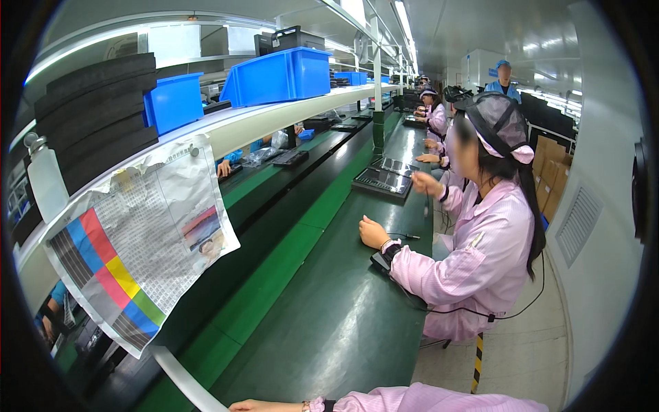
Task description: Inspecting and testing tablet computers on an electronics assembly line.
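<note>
At the lower edge, my right hand reaches leftward from a pink sleeve with a dark band at the wrist. The frame cuts most of this hand off, so its grip is hidden. Closest to it is the end of a pale curved strip, though contact cannot be made out. My left hand is out of the picture. Above the strip hangs a creased printed sheet with colour blocks, fixed to the shelf edge.
A co-worker in pink sits at the green bench, hands near a black tray-like device. The shelf carries blue bins, stacked black foam and a squeeze bottle. More people sit farther along.
</note>
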Motion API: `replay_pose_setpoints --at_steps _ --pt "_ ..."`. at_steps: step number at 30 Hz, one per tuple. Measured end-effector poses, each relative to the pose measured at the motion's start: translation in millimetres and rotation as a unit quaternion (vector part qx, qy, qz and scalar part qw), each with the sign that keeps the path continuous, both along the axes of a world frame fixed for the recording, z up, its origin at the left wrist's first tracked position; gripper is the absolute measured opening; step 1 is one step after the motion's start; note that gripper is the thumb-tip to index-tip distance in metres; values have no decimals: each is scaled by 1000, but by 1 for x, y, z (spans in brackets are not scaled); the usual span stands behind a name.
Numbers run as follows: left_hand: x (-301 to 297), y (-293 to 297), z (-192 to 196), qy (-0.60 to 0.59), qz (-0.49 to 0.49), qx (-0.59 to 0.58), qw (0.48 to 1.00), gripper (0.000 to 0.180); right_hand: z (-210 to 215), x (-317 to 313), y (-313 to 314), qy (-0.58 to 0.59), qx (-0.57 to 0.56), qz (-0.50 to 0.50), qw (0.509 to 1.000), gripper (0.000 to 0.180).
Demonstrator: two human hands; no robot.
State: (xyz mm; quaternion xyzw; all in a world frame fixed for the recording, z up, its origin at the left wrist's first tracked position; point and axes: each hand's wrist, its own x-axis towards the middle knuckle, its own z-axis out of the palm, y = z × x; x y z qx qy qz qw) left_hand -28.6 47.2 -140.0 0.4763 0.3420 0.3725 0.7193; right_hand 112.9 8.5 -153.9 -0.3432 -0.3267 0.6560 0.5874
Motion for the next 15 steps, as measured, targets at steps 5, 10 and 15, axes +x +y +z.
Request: replay_pose_setpoints --at_steps 5,10,15 --pt "-4 3 -7 9 -3 -5 1000 41 -6 -1 0 -3 8 -2 1000 24" --pt "-4 4 -9 11 9 -4 1000 39 -9 -4 -2 29 48 -4 998 25" --pt "-5 5 -7 12 -9 3 1000 39 -7 -4 1 12 29 -12 999 25"
